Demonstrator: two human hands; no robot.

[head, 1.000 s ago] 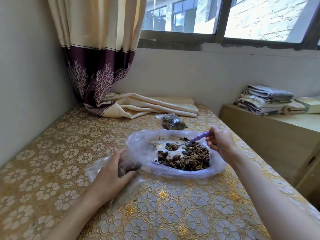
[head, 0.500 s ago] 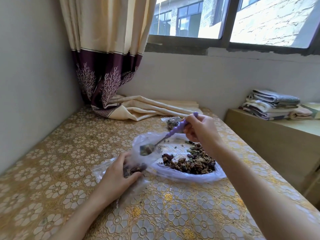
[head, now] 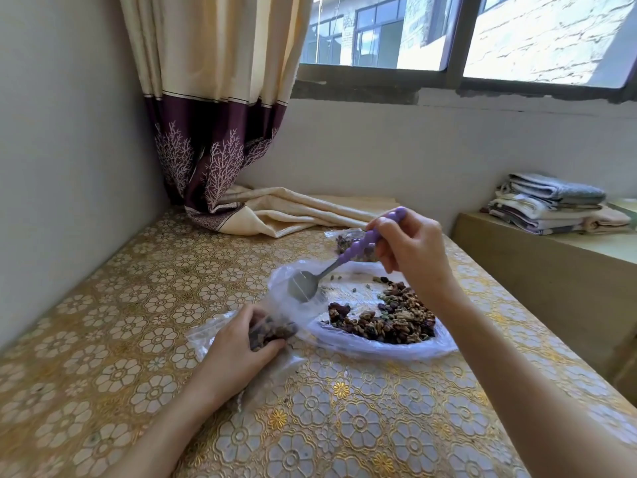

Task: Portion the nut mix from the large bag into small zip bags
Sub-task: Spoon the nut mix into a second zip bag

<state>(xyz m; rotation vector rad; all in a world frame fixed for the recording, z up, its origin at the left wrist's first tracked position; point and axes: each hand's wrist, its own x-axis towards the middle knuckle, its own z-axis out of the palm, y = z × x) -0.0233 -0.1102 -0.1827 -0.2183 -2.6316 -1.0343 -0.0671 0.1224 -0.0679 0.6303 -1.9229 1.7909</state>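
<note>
nut mix (head: 389, 319): loose, light, in the limp big bag (head: 427, 350) mid-table; our right hand (head: 412, 250) grips the spoon (head: 303, 286), left hand (head: 238, 343) pinches the flimsy zip bag (head: 272, 331) mouth, the place we judge best to hold.

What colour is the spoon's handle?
Purple, beaded; the spoon handle shows best in the head view.

My left hand (head: 238, 343) and my right hand (head: 412, 246) are bare. My arms are bare too, with no sleeves. I wear no rings, no watch, no gloves.
</note>
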